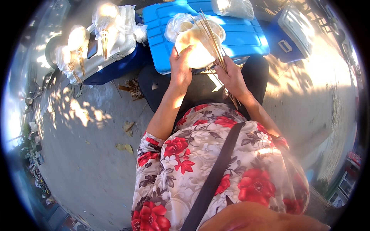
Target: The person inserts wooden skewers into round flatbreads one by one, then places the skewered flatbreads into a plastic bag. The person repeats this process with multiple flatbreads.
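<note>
My left hand is closed on the near left edge of a pale, round, flat sheet, its thumb lying on top. Whether this is one sheet or a stack, I cannot tell. My right hand grips a bundle of thin wooden sticks, which slant up over the right side of the sheet and stick out below the hand. Just behind the sheet, a clear plastic bag lies on the bright blue lid of a box. Glare washes out part of the sheet.
To the left, a cooler with a white lid carries a dark phone and several clear bags with stick bundles. A blue cooler with a white lid stands at right. Dry leaves lie on the concrete ground.
</note>
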Demonstrator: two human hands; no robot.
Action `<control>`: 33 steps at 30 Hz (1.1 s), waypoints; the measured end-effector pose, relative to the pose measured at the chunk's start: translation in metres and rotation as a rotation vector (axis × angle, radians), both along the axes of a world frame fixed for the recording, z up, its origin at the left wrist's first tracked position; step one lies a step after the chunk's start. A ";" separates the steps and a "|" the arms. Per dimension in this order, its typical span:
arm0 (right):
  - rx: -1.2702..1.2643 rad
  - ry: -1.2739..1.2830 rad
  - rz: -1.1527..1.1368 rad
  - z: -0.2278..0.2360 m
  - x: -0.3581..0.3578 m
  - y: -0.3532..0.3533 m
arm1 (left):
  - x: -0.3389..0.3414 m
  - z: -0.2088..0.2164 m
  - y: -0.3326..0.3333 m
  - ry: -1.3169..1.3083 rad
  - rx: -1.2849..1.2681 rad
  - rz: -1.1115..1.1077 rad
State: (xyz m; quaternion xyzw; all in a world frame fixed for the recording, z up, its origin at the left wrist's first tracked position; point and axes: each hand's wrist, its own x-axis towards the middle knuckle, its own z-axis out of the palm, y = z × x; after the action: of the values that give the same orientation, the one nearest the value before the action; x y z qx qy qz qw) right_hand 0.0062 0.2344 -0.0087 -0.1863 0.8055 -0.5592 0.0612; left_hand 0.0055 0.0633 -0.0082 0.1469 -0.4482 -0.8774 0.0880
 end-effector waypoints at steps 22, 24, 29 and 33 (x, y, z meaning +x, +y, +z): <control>0.482 0.184 -0.133 -0.047 -0.075 0.023 | -0.128 -0.036 -0.061 -0.295 -2.108 -0.426; 0.528 0.271 -0.179 -0.059 -0.071 0.036 | -0.127 -0.030 -0.058 -0.285 -2.140 -0.488; 0.491 0.205 -0.181 -0.050 -0.043 0.047 | -0.131 -0.046 -0.068 -0.051 -2.206 -0.497; 0.553 -0.086 -0.098 -0.043 -0.040 0.040 | -0.129 -0.061 -0.065 0.182 -2.103 -0.266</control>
State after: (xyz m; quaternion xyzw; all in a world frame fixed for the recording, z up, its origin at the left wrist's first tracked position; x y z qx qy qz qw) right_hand -0.0335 0.2746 -0.0515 -0.0996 0.9321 -0.3280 0.1170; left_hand -0.1232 -0.0015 -0.0694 -0.1194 -0.9853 -0.0592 0.1073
